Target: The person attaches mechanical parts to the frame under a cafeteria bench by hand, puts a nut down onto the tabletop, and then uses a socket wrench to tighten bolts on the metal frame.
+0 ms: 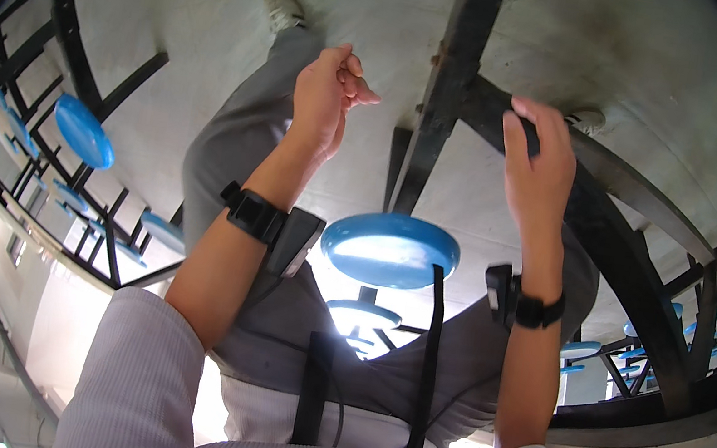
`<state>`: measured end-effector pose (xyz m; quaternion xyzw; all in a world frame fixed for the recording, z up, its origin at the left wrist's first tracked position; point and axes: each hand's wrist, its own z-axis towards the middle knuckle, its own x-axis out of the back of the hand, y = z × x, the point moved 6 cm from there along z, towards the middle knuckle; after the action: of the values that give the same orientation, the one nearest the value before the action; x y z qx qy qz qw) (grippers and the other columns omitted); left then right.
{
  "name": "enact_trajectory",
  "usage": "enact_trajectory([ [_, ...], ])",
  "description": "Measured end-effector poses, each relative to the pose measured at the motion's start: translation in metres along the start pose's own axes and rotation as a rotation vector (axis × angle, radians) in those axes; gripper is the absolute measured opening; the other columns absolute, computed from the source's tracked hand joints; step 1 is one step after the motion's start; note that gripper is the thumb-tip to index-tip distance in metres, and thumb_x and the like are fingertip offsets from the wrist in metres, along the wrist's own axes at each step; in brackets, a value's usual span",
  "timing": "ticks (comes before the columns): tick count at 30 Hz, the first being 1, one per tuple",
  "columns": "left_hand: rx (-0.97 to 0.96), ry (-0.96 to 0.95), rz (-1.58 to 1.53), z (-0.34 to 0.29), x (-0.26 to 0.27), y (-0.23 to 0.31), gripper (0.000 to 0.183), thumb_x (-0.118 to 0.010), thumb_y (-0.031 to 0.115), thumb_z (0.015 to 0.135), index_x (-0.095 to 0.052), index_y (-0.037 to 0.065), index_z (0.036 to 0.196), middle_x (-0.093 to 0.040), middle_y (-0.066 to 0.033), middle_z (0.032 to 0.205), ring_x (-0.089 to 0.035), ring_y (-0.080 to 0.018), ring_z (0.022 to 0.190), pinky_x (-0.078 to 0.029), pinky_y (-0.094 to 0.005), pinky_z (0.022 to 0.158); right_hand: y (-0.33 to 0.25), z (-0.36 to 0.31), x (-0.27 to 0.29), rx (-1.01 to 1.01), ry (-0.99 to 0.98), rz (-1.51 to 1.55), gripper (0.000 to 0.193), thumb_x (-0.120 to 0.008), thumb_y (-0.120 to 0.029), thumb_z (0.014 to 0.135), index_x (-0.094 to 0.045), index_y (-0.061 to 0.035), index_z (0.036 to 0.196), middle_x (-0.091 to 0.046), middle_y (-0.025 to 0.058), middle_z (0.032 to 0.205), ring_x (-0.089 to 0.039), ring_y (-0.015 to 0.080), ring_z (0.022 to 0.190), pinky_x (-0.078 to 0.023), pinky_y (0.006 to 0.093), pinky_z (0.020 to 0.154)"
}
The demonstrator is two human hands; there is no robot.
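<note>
My left hand [324, 100] is raised over the grey floor, left of the black metal beam [450, 72]. Its fingers are loosely bent and partly apart, with nothing seen in them. My right hand [541, 163] hangs to the right of that beam, in front of a slanting black frame bar [624, 261]. Thumb and fingers stand apart there, and nothing lies between them. Between my forearms sits a round blue stool seat [392, 236], touched by neither hand. A dark strap with a small box [293, 242] is on my left wrist; a similar wrist device [502, 295] is on my right.
Black frames with more round blue seats [84, 132] stand on the left, and others [581, 351] on the right. My legs in grey trousers [239, 129] are spread around the near seat. One light shoe [285, 10] rests on the concrete floor [371, 6].
</note>
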<state>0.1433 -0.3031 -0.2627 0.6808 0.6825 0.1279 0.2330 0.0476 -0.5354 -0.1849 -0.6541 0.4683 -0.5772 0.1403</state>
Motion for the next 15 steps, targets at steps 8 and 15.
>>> enact_trajectory([
  [8, -0.087, -0.135, -0.170, 0.016, -0.063, 0.049, 0.020, -0.043, 0.021, 0.093, -0.047, 0.010, 0.076, -0.042, 0.0019, 0.061, -0.046, -0.0123, 0.061, -0.042, -0.0297, 0.063, -0.007, -0.011, 0.005, 0.237, -0.133, -0.280, 0.006, -0.060, -0.006, 0.077, -0.062, -0.0053, 0.082, -0.060, 0.0071, 0.075, -0.058, 0.0256, 0.073, -0.046, 0.0390, 0.083],
  [15, -0.207, -0.269, -0.142, 0.006, -0.065, 0.071, 0.016, -0.054, 0.022, 0.090, -0.054, 0.007, 0.093, -0.049, 0.0026, 0.071, -0.049, -0.0110, 0.069, -0.043, -0.0263, 0.065, -0.005, -0.012, 0.000, 0.367, 0.177, -0.353, 0.004, -0.061, -0.007, 0.075, -0.061, -0.0079, 0.079, -0.060, 0.0053, 0.069, -0.056, 0.0246, 0.067, -0.045, 0.0343, 0.080],
])
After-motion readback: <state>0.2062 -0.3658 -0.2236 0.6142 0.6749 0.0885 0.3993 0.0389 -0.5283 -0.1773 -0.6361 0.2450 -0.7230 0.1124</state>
